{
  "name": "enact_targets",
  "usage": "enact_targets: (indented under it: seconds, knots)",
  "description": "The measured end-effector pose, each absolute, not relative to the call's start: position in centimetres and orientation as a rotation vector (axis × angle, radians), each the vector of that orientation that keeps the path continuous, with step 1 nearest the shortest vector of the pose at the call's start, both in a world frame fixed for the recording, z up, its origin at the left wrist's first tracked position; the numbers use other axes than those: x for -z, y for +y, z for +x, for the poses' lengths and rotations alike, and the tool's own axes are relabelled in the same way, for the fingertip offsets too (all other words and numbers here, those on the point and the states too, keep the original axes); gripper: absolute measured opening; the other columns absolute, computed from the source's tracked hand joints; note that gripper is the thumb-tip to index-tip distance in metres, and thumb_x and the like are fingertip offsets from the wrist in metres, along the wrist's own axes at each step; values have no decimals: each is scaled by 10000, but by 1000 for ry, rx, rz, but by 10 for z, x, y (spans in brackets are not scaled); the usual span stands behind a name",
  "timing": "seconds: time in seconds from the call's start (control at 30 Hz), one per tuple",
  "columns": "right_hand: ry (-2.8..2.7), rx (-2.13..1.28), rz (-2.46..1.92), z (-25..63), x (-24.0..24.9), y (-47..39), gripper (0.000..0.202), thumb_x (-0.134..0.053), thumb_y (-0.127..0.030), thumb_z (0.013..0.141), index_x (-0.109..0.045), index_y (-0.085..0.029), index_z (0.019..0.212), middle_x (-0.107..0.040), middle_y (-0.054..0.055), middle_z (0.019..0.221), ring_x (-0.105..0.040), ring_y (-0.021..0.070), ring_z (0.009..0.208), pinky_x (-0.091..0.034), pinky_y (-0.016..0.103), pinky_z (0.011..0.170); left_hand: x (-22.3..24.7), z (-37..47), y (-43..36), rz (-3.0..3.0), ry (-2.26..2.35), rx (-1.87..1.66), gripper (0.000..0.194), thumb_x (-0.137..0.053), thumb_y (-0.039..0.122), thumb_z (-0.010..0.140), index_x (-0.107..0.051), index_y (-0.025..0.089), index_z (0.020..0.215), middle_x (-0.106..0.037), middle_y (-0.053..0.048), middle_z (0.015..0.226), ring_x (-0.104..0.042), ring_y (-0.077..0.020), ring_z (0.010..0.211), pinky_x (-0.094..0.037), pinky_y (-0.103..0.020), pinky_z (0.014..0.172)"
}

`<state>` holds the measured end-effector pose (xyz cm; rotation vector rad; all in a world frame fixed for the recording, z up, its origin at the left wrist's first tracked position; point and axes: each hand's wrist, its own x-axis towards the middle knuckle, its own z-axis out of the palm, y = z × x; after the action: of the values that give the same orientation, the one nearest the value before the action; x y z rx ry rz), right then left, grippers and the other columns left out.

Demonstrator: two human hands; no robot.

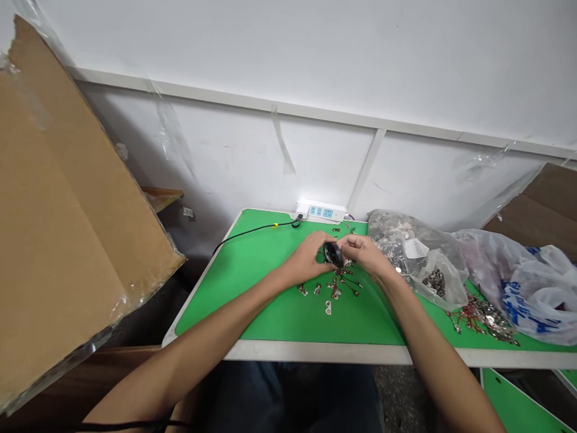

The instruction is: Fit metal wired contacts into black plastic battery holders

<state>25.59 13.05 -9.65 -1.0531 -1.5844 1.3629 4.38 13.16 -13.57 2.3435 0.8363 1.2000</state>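
Observation:
My left hand (307,260) grips a rounded black object with a glossy shell (334,255), held above the green table. Its exact kind is not plain from here. Close against its right side, my right hand (364,252) has its thumb and fingers pinched together, and whatever lies between them is too small to make out. Beneath both hands is a scatter of small metal contact pieces (336,290), some with short red or dark wires. One loose metal piece (328,308) lies nearer the front edge.
A white power strip (325,211) with a black cable (252,230) sits at the table's back edge. Plastic bags of metal parts (406,240) and a pile of wired parts (484,316) cover the right side. A large cardboard box (76,228) stands at left.

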Motion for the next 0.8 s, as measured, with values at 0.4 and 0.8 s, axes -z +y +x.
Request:
enact_targets:
  seconds: [0.4, 0.8]
  knots:
    - [-1555, -1347, -1103, 252, 94, 129, 306, -848, -457, 729, -722, -184, 789, -671, 7, 692, -586, 149, 623, -478, 294, 634, 121, 44, 121, 2403, 769, -1084, 820, -666, 183, 896, -311, 244, 1633, -433, -131, 1678, -426, -303, 1565, -369, -552, 1310]
    - [-1506, -1409, -1088, 251, 95, 126, 274, -811, -437, 751, -687, -193, 756, -645, -7, 706, -568, 126, 616, -490, 275, 643, 118, 43, 119, 2388, 701, -1106, 700, -669, 155, 869, -430, 235, 1522, -471, -145, 1646, -481, -304, 1527, -421, -556, 1273]
